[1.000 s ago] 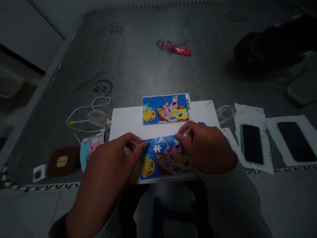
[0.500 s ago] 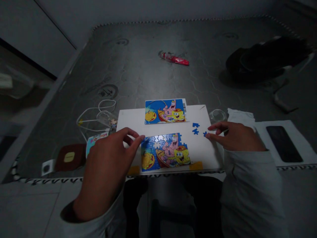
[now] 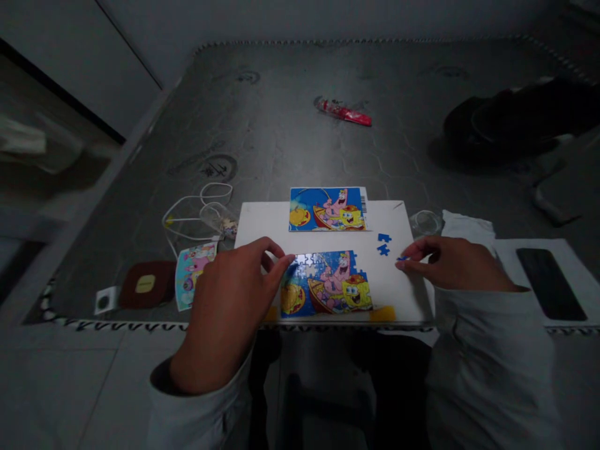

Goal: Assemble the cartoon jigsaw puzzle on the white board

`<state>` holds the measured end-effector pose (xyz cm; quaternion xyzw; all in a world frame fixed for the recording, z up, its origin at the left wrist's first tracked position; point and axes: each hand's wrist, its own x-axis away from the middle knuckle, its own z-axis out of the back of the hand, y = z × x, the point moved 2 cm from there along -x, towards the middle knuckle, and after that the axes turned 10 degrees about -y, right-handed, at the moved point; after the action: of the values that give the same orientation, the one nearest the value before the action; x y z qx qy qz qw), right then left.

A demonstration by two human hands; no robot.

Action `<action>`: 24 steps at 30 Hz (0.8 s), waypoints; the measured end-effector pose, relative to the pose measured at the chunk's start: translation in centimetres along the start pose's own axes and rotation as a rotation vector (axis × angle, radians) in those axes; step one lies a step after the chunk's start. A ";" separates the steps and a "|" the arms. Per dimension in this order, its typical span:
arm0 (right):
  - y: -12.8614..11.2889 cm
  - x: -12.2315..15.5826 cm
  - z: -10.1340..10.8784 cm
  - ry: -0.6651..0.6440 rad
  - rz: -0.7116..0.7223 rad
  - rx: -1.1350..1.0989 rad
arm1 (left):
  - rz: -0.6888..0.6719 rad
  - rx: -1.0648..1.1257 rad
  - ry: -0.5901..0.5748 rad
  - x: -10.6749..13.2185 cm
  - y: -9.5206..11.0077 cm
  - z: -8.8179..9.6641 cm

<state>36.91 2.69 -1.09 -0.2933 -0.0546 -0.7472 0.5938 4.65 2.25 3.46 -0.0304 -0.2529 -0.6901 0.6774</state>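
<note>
A mostly assembled jigsaw puzzle [image 3: 323, 287] of cartoon characters in a boat lies on a white board [image 3: 262, 219], with gaps along its top and right side. My left hand [image 3: 239, 294] is at the puzzle's upper left corner, thumb and index fingertips pressed together; whatever is between them is hidden. To the right, my right hand [image 3: 454, 262] pinches a small blue puzzle piece [image 3: 402, 258] between thumb and index finger. Two loose blue pieces [image 3: 384, 244] lie just left of it on the board. Behind the puzzle rests a printed picture card [image 3: 323, 209] with the same scene.
Left of the board are a white cable [image 3: 180, 203], a colourful card [image 3: 190, 269] and a brown case [image 3: 145, 284]. A dark phone [image 3: 550, 284] lies on white paper at the right. Farther back are a red packet [image 3: 344, 112] and a dark bulky object [image 3: 510, 128].
The right hand has taken hold of the blue piece, which now sits tilted in its fingertips. The left hand stays at the puzzle's corner. The whole view has shifted slightly.
</note>
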 end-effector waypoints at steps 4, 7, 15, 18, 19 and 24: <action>-1.6 1.3 0.4 0.041 0.059 -0.007 | -0.009 -0.010 0.020 0.0 -0.5 -0.1; -4.0 2.3 0.4 0.093 0.073 -0.054 | -0.005 -0.015 0.024 0.0 -0.8 0.0; -10.4 2.8 -2.2 -0.022 0.347 -0.061 | 0.011 -0.015 -0.033 0.2 -1.5 -0.1; -12.1 2.9 -3.2 -0.033 0.428 -0.051 | -0.033 -0.043 -0.070 0.2 -1.8 -0.4; -12.6 2.8 -3.5 -0.032 0.448 -0.044 | -0.047 -0.060 -0.080 0.2 -1.9 -0.6; -14.1 2.3 -4.8 -0.081 0.461 -0.028 | -0.072 -0.161 -0.121 0.0 -2.3 -1.4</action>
<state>21.83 2.73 -0.09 -0.3360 0.0001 -0.5802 0.7420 2.84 1.57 1.52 -0.1172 -0.2381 -0.7290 0.6310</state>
